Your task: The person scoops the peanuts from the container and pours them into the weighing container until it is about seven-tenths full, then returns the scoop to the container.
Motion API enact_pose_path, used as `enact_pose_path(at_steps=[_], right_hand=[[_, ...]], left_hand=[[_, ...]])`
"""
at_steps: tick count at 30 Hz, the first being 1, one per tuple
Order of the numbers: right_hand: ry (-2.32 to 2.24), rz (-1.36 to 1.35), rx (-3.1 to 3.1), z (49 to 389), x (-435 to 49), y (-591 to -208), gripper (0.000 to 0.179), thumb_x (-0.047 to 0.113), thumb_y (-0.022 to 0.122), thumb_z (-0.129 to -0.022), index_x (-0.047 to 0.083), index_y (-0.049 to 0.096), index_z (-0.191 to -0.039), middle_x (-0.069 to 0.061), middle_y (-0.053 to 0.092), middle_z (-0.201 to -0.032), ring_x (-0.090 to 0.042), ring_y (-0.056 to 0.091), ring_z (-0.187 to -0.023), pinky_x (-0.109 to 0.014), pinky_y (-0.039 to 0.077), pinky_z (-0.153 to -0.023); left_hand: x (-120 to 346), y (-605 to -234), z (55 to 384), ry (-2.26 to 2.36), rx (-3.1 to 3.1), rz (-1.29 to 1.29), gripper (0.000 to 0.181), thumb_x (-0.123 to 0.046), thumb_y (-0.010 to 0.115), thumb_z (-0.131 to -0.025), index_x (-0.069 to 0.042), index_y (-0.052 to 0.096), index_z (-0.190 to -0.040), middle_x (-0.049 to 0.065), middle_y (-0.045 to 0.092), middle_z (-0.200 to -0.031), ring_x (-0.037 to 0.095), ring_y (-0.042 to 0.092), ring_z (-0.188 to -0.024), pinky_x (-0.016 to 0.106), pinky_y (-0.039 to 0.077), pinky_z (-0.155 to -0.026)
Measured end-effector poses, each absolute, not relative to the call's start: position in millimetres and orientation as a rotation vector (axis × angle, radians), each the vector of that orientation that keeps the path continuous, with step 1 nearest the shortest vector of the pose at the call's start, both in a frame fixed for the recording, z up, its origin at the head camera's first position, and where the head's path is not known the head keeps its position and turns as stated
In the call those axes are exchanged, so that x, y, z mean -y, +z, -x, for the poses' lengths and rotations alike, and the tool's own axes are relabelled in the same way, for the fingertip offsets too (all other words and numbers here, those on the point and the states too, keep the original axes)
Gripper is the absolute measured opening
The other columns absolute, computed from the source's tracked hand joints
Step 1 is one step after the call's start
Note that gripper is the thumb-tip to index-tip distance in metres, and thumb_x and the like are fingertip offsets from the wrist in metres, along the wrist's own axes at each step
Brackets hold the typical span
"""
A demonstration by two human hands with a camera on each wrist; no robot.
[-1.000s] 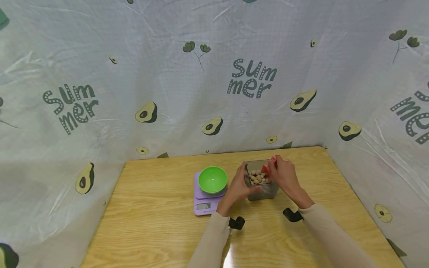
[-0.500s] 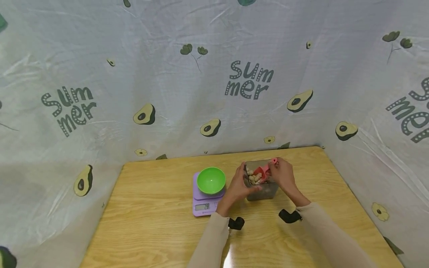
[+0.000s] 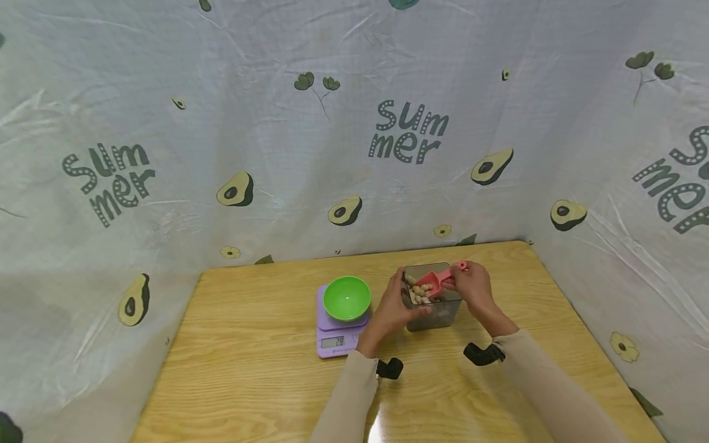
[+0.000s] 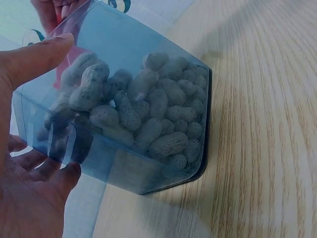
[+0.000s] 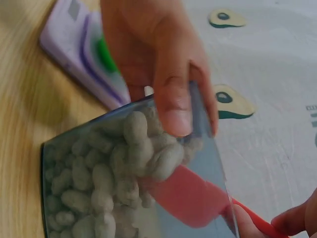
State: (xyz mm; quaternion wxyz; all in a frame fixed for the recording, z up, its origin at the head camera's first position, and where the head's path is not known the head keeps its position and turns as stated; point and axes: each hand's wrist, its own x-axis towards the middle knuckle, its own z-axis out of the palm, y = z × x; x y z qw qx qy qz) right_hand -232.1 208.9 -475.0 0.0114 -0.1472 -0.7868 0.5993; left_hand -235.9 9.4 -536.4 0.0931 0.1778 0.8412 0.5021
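Purple digital scale (image 3: 332, 326): on wooden table (image 3: 249, 320), supports green bowl (image 3: 346, 299) | Left hand (image 3: 392, 309): thumb and fingers grip container wall | Transparent container (image 3: 437, 316): on table, right of scale, holds unshelled peanuts (image 3: 419, 296) | Red scoop (image 3: 436, 283): head inside container, among peanuts | Right hand (image 3: 474, 288): fingers pinch scoop handle.

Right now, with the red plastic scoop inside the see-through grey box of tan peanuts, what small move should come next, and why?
I'd probably raise the red plastic scoop gently: tan unshelled peanuts seem to lie at its mouth, the right hand grips its handle, and the left hand holds the see-through grey plastic box.
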Motion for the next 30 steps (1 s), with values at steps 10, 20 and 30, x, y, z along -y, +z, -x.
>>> enact_pose_path(at_steps=[10, 20, 30], right_hand=[[1.872, 0.389, 2.448, 223.6, -211.9, -475.3, 0.033, 0.012, 0.043, -0.104, -0.015, 0.053, -0.121, -0.009, 0.07, -0.083, -0.004, 0.07, -0.067, -0.03, 0.06, -0.074], [2.083, 0.553, 2.304, 227.6, -216.0, -475.5, 0.04, 0.014, 0.04, -0.106, -0.014, 0.045, -0.134, 0.001, 0.066, -0.078, -0.002, 0.07, -0.066, -0.022, 0.058, -0.072], [2.453, 0.619, 1.979, 225.8, -228.1, -473.8, 0.049, 0.016, 0.038, -0.107, -0.009, 0.028, -0.149, 0.006, 0.068, -0.076, -0.001, 0.071, -0.069, -0.02, 0.057, -0.077]], left_hand=[[-10.0, -534.3, 233.7, 1.476, -2.498, -0.515, 0.113, -0.043, 0.082, -0.078, -0.019, 0.007, -0.16, 0.012, 0.017, -0.165, 0.034, 0.026, -0.149, 0.053, 0.032, -0.116], [-10.1, -538.2, 235.8, 1.461, -2.519, -0.51, 0.114, -0.043, 0.082, -0.078, -0.019, 0.007, -0.16, 0.012, 0.019, -0.164, 0.035, 0.029, -0.148, 0.053, 0.033, -0.115], [-8.2, -534.6, 236.2, 1.46, -2.508, -0.507, 0.113, -0.044, 0.08, -0.08, -0.021, 0.004, -0.16, 0.011, 0.015, -0.166, 0.034, 0.023, -0.151, 0.054, 0.03, -0.117]])
